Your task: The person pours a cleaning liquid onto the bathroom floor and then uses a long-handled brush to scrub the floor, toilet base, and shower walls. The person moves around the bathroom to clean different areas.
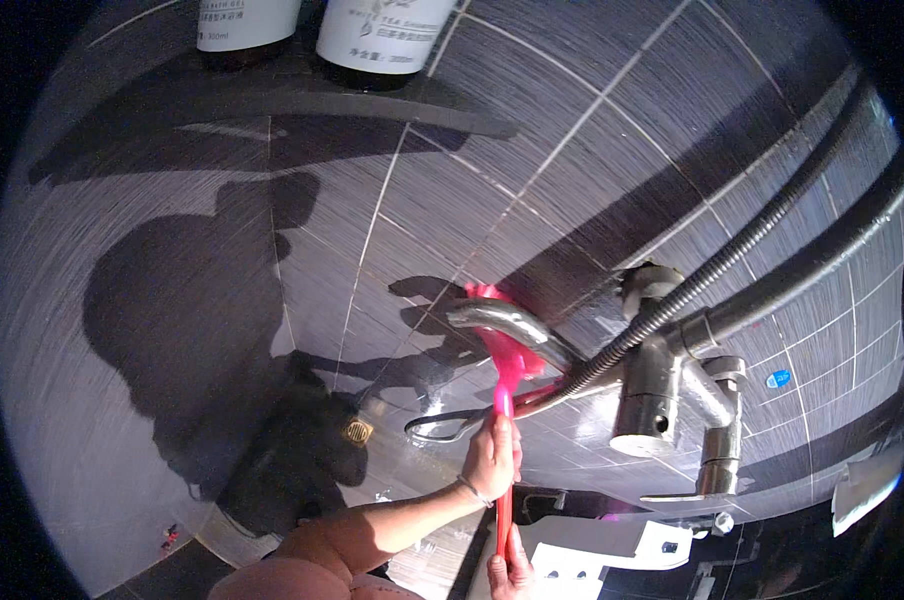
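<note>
A pink-headed cleaning tool with a long red handle stands nearly upright in front of me, its fan-shaped head against or close to the dark tiled wall. The curved metal spout hides part of that head, so I cannot tell whether it is a brush or a scraper. My left hand, a thin band at its wrist, is wrapped round the upper handle just under the head. Lower down, at the bottom edge, my right hand is closed on the same handle.
Right of the tool is a metal shower mixer with a ribbed hose and a thick pipe. Two labelled bottles stand on a dark corner shelf above. A brass floor drain lies below left. White fixtures are lower right.
</note>
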Demonstrator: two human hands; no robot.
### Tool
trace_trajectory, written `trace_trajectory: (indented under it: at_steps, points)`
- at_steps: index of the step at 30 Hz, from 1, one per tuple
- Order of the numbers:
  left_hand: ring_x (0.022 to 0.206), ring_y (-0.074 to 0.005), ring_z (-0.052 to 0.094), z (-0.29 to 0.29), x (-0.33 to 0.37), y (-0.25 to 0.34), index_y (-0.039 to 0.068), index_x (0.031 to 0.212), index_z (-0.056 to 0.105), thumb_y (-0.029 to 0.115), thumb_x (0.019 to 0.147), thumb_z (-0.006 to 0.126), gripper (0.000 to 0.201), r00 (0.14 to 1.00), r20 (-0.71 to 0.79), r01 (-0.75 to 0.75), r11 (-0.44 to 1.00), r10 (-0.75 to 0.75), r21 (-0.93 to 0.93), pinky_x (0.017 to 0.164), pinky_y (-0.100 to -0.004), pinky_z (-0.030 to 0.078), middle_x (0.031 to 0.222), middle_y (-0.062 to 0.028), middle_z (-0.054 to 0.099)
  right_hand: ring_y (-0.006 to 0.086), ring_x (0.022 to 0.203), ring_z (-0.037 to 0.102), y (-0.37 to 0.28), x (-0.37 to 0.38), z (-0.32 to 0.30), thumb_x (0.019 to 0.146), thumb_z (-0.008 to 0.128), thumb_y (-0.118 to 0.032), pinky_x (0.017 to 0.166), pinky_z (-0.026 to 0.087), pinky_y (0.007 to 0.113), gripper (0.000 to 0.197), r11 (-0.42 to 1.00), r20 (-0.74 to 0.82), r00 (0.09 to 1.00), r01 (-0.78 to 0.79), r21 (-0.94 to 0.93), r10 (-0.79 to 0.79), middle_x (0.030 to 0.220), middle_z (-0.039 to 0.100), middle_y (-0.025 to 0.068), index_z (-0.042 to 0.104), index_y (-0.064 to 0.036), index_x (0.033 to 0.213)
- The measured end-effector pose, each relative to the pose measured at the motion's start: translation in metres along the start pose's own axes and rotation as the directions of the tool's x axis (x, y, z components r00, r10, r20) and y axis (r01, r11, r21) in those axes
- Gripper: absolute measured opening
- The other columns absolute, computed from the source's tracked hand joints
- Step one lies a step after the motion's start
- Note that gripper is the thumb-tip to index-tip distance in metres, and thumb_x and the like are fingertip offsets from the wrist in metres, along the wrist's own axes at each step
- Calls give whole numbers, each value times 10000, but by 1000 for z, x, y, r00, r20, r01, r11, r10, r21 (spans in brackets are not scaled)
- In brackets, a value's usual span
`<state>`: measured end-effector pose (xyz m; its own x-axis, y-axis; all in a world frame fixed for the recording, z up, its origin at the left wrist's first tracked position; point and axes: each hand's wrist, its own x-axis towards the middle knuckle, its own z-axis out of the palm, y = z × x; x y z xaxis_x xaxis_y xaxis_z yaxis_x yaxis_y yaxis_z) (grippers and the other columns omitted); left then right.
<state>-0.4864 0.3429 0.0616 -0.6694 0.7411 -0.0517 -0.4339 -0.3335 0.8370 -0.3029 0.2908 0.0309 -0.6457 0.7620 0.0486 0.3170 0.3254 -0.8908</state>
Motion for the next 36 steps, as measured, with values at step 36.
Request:
trace_trajectory:
  at_steps: [36]
  points:
    - [425,-166,463,-92,61,25,22,825,420,135,871,377,129,970,40,-230,857,239,460,362,-298,366,558,-49,428,138,632,546,42,62,131,823,482,-79,584,455,263,502,988,-45,996,85,132,-80,772,571,118,327,-33,1298]
